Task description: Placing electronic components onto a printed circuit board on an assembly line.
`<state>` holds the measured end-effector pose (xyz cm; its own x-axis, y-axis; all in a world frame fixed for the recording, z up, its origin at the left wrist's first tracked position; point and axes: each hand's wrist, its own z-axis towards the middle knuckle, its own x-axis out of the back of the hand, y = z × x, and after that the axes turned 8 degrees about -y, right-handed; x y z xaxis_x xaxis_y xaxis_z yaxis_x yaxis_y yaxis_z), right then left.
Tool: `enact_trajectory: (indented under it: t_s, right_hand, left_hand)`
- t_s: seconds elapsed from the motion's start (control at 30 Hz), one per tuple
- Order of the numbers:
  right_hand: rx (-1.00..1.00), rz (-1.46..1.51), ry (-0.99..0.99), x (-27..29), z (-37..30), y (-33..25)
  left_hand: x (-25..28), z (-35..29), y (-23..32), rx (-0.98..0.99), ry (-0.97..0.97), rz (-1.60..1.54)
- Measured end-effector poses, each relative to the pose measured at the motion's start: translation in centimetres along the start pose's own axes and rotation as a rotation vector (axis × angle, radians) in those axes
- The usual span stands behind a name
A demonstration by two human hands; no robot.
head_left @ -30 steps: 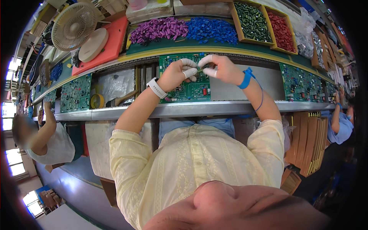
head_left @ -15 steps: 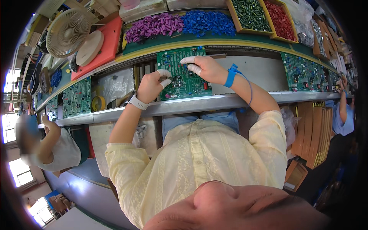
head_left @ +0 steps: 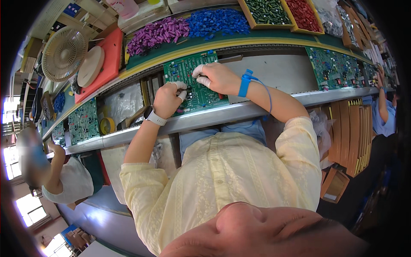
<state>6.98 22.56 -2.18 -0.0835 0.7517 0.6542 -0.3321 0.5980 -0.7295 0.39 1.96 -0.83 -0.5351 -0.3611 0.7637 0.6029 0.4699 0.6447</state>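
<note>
Left hand [head_left: 168, 100] and right hand [head_left: 220, 78] seemingly populate the board [head_left: 200, 95]; I cannot tell either grip's state; next likely needs precision.

A green circuit board [head_left: 204, 100] lies flat, far middle, studded with components [head_left: 190, 91], one red toward its near right corner.

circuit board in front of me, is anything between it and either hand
Nothing visible stands in between: the left hand and right hand both reach over the circuit board. Whether either touches it is unclear.
</note>
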Motion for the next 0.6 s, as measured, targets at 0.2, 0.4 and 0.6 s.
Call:
enact_trajectory:
  t_s: [0.2,0.4,0.6]
  right_hand:
    - [0.117,-0.226,0.075,0.08,-0.07,0.01]
    - [0.073,-0.26,-0.002,-0.27,0.07,0.2]
    - [0.044,-0.277,-0.045,-0.76,0.43,0.04]
  left_hand:
    - [-0.29,0.16,-0.23,-0.061,0.012,0.054]
    - [-0.52,0.14,-0.08,-0.248,0.043,0.321]
    - [-0.48,0.05,-0.15,-0.283,-0.037,0.408]
